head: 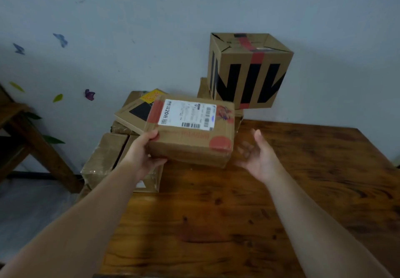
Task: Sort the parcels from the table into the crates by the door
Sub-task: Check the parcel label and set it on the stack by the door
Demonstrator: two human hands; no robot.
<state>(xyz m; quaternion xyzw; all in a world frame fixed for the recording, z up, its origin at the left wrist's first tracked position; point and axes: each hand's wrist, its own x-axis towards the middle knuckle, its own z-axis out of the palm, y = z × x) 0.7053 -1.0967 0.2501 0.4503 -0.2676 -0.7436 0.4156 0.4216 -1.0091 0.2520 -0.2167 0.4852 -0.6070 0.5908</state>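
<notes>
Left hand (144,151) is gripping the labelled brown cardboard parcel (190,130) at frame centre; right hand (258,155) is hovering just beside it, fingers spread, holding nothing.

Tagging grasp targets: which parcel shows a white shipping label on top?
The front parcel, held by the left grip: white barcode label on top. The cube box behind shows black lettering; the flat box shows a black patch.

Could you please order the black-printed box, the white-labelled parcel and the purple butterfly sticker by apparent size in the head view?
1. Tied: black-printed box and white-labelled parcel. They look alike, and the parcel, held by the left hand, is nearer the camera, so I won't rank them.
2. purple butterfly sticker, clearly smallest.
</notes>
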